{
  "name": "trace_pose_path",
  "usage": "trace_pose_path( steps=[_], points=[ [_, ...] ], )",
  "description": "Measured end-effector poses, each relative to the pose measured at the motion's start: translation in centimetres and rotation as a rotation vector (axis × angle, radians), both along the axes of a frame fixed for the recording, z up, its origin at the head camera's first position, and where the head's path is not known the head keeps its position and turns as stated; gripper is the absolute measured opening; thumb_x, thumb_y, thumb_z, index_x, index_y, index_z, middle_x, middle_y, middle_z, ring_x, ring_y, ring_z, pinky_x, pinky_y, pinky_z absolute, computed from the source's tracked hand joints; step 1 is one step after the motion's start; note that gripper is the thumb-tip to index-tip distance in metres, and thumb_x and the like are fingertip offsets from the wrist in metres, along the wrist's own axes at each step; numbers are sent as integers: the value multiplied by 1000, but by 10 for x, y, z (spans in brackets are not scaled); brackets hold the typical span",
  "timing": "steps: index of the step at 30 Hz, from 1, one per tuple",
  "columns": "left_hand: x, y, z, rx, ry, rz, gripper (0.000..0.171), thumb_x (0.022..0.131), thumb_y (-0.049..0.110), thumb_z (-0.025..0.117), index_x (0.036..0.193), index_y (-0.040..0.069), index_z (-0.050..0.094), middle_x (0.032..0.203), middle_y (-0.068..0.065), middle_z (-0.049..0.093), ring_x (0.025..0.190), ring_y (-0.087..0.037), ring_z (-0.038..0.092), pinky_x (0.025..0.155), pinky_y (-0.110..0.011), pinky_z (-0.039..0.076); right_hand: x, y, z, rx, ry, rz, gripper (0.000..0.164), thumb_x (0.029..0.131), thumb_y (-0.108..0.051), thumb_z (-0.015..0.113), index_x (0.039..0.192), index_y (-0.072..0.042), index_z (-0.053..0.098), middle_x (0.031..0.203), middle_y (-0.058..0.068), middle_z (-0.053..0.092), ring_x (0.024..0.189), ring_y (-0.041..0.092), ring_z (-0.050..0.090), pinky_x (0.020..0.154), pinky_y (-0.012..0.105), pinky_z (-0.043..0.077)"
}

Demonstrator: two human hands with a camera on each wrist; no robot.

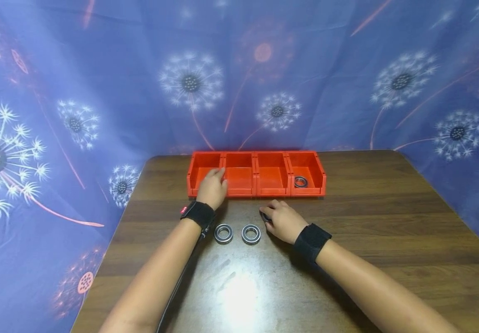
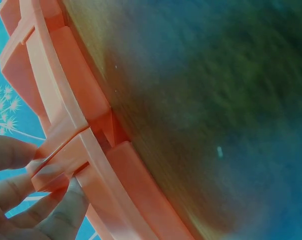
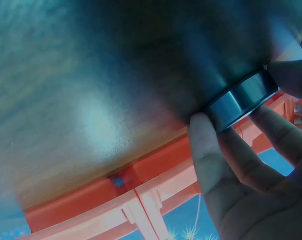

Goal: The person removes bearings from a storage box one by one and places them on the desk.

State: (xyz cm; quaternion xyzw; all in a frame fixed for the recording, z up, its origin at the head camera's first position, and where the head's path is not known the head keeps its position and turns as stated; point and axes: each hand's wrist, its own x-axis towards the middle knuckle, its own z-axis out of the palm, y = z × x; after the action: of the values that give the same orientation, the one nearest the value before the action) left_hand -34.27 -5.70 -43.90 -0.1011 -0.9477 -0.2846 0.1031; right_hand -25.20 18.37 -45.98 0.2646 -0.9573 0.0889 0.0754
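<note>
At the row of red bins (image 1: 239, 191), my left hand (image 1: 212, 189) pinches the front of the wall between the two leftmost bins. The left wrist view shows its thumb and fingers on either side of that red divider (image 2: 56, 155). With thumb and fingers my right hand (image 1: 286, 223) holds a ball bearing (image 3: 243, 101) by its rim, in front of the bins. That bearing is mostly covered by the hand in the head view. A second bearing (image 1: 224, 241) and a third (image 1: 251, 242) lie flat on the table, between the two forearms.
Another bearing (image 1: 300, 186) sits in the rightmost bin. The brown wooden table (image 1: 368, 208) stretches out on both sides of the bins. Behind it hangs a blue cloth (image 1: 231, 55) with dandelion patterns. Black straps (image 1: 312, 241) wrap both wrists.
</note>
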Motion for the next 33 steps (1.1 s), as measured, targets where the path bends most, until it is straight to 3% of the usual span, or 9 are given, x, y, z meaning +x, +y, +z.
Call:
trace_pose_path(
  steps=[10, 17, 23, 27, 33],
  points=[
    [3, 0, -1, 8, 18, 5, 49, 100, 16, 60, 147, 6, 52, 146, -19, 56, 130, -36, 59, 113, -47, 46, 4, -2, 1, 40, -34, -45, 52, 90, -26, 74, 138, -9, 63, 134, 20, 62, 116, 37, 63, 100, 50, 53],
    [5, 0, 0, 8, 3, 16, 49, 101, 18, 58, 148, 7, 51, 148, -17, 54, 130, -35, 59, 113, -46, 45, 2, 6, 22, -14, -80, -99, 79, 94, -49, 66, 158, -14, 35, 163, 22, 31, 146, 46, 39, 115, 66, 34],
    [4, -1, 0, 4, 16, 18, 49, 101, 18, 59, 148, 7, 52, 147, -17, 55, 126, -36, 61, 111, -46, 47, -24, 30, 46, -40, -60, -201, 86, 96, -56, 59, 163, -16, 21, 168, 22, 19, 152, 48, 24, 120, 69, 21],
    [4, -1, -1, -1, 30, 22, 49, 100, 17, 59, 147, 7, 52, 146, -17, 56, 125, -36, 62, 111, -46, 48, -49, 53, 55, -46, -62, -285, 79, 100, -47, 56, 163, -14, 21, 165, 27, 22, 151, 49, 24, 119, 69, 23],
    [5, 0, -3, -15, 49, 19, 48, 99, 17, 61, 146, 5, 54, 145, -19, 57, 123, -36, 63, 109, -47, 49, -81, 80, 54, -18, -222, -367, 70, 103, -26, 51, 162, -9, 19, 163, 32, 23, 147, 51, 29, 118, 65, 28]
  ],
)
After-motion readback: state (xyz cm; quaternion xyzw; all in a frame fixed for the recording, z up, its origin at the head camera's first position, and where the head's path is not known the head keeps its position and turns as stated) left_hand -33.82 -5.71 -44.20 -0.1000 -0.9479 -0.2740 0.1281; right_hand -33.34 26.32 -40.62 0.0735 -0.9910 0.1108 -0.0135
